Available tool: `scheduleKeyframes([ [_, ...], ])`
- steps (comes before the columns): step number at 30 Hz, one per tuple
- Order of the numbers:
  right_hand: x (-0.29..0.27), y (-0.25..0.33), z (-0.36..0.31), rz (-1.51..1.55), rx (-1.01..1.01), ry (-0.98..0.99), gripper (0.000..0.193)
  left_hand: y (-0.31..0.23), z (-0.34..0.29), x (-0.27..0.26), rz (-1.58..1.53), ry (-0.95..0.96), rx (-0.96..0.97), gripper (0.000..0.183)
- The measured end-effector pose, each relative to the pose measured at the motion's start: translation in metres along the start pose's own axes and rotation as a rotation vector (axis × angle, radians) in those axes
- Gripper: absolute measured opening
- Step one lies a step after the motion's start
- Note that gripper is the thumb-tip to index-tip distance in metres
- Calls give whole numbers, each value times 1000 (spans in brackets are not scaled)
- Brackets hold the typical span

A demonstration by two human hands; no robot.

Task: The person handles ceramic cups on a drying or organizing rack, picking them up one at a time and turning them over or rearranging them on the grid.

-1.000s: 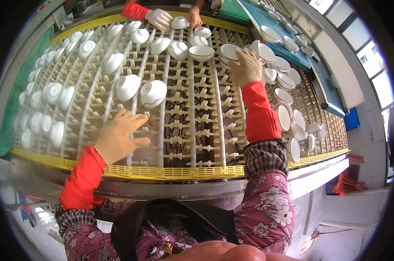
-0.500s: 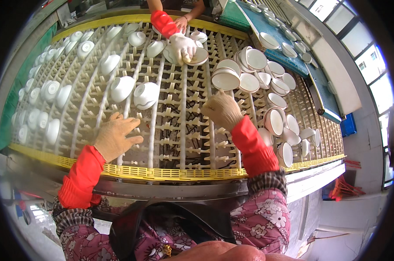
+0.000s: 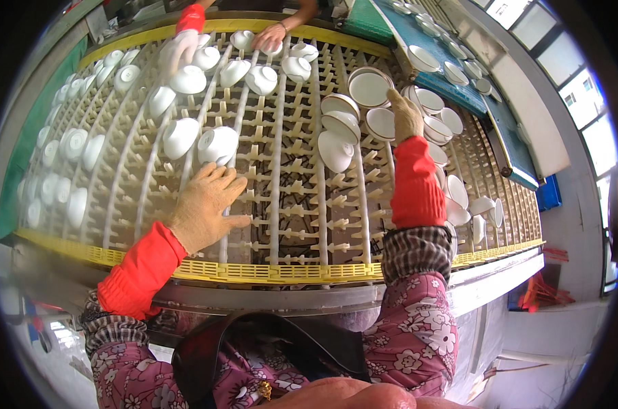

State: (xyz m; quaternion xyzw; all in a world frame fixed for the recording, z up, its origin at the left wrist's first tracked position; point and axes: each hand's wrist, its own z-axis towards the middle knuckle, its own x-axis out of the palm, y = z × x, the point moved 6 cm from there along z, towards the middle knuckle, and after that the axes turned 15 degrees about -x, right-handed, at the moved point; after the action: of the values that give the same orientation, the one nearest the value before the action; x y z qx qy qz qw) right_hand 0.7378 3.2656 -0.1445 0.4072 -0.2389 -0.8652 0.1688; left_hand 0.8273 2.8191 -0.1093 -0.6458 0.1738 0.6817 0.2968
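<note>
My left hand (image 3: 210,206), in a tan glove, is open with its fingers spread over the pegged rack belt (image 3: 275,204). Its fingertips lie just below an upside-down white bowl (image 3: 218,144), and I cannot tell whether they touch it. Another overturned bowl (image 3: 181,138) stands to its left. My right hand (image 3: 405,117), gloved alike, is closed at the right edge of an upright, brown-rimmed bowl (image 3: 369,89) that sits in a stack. Left of it, several nested bowls (image 3: 340,127) tilt toward me. A single bowl (image 3: 380,123) lies between them and my wrist.
Across the belt, a co-worker's white-gloved hand (image 3: 183,49) and bare hand (image 3: 270,35) work among overturned bowls. More upright bowls (image 3: 457,191) crowd the right side. A blue conveyor (image 3: 452,95) carries bowls at the far right. A yellow edge strip (image 3: 288,273) runs along my side.
My right hand has moved right and farther away to the bowl stack. My left hand has shifted right. Bowls on the rack have drifted slightly left. The co-worker's gloved hand has moved left.
</note>
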Motion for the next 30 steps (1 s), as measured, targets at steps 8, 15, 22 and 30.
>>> scheduleKeyframes([
  [8, 96, 49, 10, -699, -256, 476, 29, 17, -11, 7, -56, 0, -73, 59],
  [15, 64, 18, -40, 824, -237, -29, 18, -24, 13, -1, -132, -96, 88, 67],
  [22, 66, 171, -92, 552, -37, 466, 50, -54, 3, -19, -28, -272, 314, 77],
  [30, 50, 152, -20, -50, -455, 67, 59, -54, 16, 5, -165, -222, 251, 63],
])
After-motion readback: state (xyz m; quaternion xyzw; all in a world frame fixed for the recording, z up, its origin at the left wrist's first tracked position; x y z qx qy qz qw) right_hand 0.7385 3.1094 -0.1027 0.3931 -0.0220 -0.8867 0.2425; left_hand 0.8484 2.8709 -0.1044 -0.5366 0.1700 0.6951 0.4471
